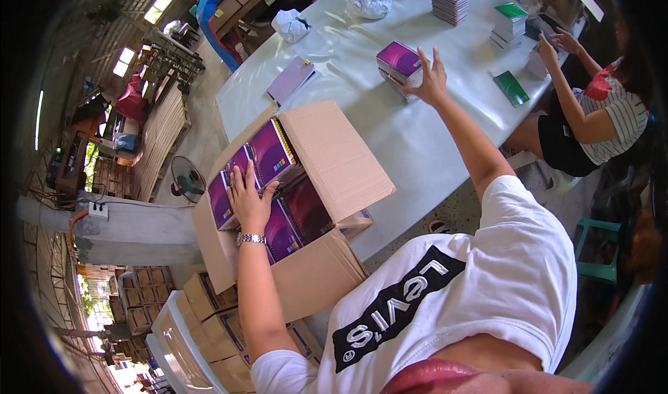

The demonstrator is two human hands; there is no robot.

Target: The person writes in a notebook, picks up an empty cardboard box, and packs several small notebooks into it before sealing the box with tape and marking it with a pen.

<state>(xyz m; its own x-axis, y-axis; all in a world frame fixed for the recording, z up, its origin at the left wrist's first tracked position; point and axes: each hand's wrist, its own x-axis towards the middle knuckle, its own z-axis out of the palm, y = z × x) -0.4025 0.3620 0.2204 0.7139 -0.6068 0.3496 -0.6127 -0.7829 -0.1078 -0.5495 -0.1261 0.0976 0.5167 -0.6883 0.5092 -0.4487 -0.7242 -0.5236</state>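
Note:
An open cardboard box (pixel 341 161) stands at the table's near left side, packed with purple spiral notebooks (pixel 306 209). My left hand (pixel 249 198) rests on the notebooks inside it, fingers spread, a metal watch on the wrist. Out on the table, a short stack of purple notebooks (pixel 400 58) stands to the right of the box. My right hand (pixel 430 81) is at the right side of that stack with its fingers apart. The thumb reaches the stack's near edge; whether it touches is hard to tell.
On the pale-covered table (pixel 348 74) lie a lilac notebook (pixel 291 81), crumpled plastic (pixel 291 25), a tall notebook stack (pixel 449 1) and green notebooks (pixel 511 88). A co-worker (pixel 591 115) sits at the right. A fan (pixel 186 178) and stacked cartons (pixel 216 324) stand left.

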